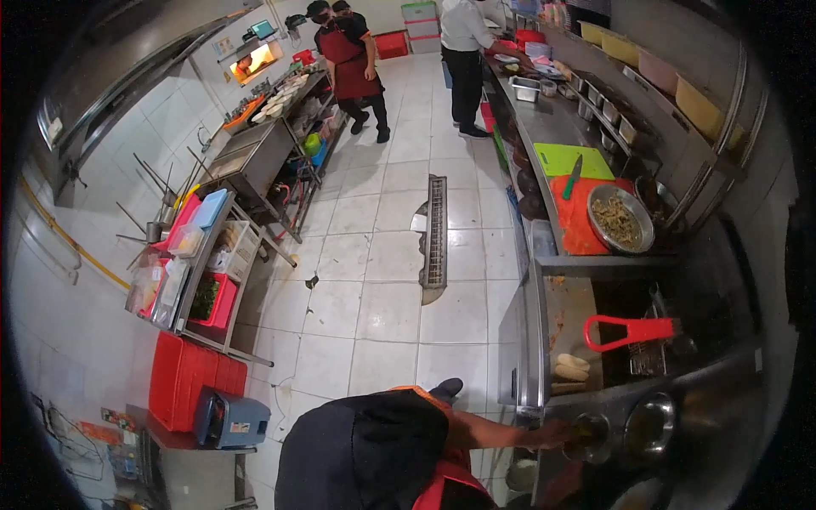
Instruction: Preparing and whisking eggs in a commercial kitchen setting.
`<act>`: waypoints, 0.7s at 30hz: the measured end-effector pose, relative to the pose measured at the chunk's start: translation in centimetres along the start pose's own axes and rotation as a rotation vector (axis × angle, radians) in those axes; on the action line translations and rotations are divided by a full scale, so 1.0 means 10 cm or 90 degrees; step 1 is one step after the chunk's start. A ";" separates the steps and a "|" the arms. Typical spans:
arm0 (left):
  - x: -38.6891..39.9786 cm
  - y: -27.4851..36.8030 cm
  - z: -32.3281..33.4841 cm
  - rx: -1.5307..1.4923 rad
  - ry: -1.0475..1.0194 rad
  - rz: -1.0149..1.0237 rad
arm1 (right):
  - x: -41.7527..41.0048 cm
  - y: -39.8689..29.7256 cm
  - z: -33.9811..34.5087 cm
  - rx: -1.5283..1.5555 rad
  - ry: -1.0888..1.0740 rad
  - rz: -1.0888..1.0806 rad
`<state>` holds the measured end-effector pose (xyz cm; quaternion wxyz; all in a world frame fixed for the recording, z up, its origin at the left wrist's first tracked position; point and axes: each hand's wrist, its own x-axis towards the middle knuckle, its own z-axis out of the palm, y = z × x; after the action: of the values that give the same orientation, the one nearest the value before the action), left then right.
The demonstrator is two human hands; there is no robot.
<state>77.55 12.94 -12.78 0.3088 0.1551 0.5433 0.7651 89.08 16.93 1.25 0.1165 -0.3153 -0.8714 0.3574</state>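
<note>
My left arm, in a black sleeve with orange trim, reaches right across the bottom of the view. My left hand [556, 435] is at the near side of a round steel bowl [596, 440]; its fingers are too dark to tell whether they grip the rim. The bowl holds something yellowish. Beside it is a second steel bowl [650, 424]. My right hand is out of view. Beyond the bowls, a red-handled fry basket [628, 333] rests over a dark fryer well. Several pale bread rolls [572, 368] lie on the metal ledge beside that well.
Along the right counter are a pan of cooked food [619, 218], a green cutting board [567, 159] and a green-handled knife [574, 177]. Two co-workers [347, 54] stand far left of the aisle, another [468, 57] at the counter. A floor drain grate [435, 233] runs between.
</note>
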 end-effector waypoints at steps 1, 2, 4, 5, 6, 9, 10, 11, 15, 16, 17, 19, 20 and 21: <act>0.00 -0.03 -0.03 0.004 0.005 0.000 | 0.06 0.06 0.06 0.004 -0.004 -0.002; -0.01 -0.07 -0.06 0.134 0.017 -0.062 | 0.05 0.06 0.09 0.002 0.001 -0.012; -0.06 -0.06 -0.05 0.264 0.014 -0.128 | -0.02 0.10 0.08 -0.009 0.027 -0.017; -0.02 -0.21 -0.06 0.335 0.036 -0.106 | -0.06 0.11 0.09 -0.014 0.036 -0.024; -0.02 -0.21 -0.05 0.407 0.056 -0.084 | -0.07 0.14 0.09 -0.020 0.046 -0.029; 0.01 -0.12 -0.21 0.355 -0.024 -0.054 | -0.06 0.24 0.11 -0.037 0.066 -0.058; 0.05 0.18 -0.21 0.362 -0.029 -0.052 | 0.03 0.29 0.14 -0.037 0.082 -0.063; -0.08 0.61 -0.10 0.250 -0.095 -0.125 | -0.04 0.37 0.18 -0.039 0.109 -0.042; -0.01 0.26 -0.06 0.055 -0.068 -0.121 | 0.17 0.33 0.43 -0.034 0.128 -0.111; -0.18 1.25 -0.07 0.176 -0.126 -0.207 | 0.22 0.38 0.45 -0.035 0.134 -0.124; -0.13 0.91 -0.23 0.178 -0.120 -0.204 | 0.27 0.43 0.46 -0.037 0.142 -0.135; 0.03 -0.17 -0.09 0.213 -0.015 -0.101 | 0.22 0.47 0.44 -0.052 0.170 -0.142; 0.03 0.28 -0.12 0.279 -0.123 -0.239 | 0.26 0.58 0.43 -0.055 0.174 -0.154; 0.01 -0.02 -0.08 0.278 -0.119 -0.240 | 0.27 0.69 0.40 -0.060 0.181 -0.162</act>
<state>77.07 12.42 -13.25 0.4536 0.1838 0.6833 0.5418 88.48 20.18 -6.46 0.2677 -0.2548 -0.8948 0.2507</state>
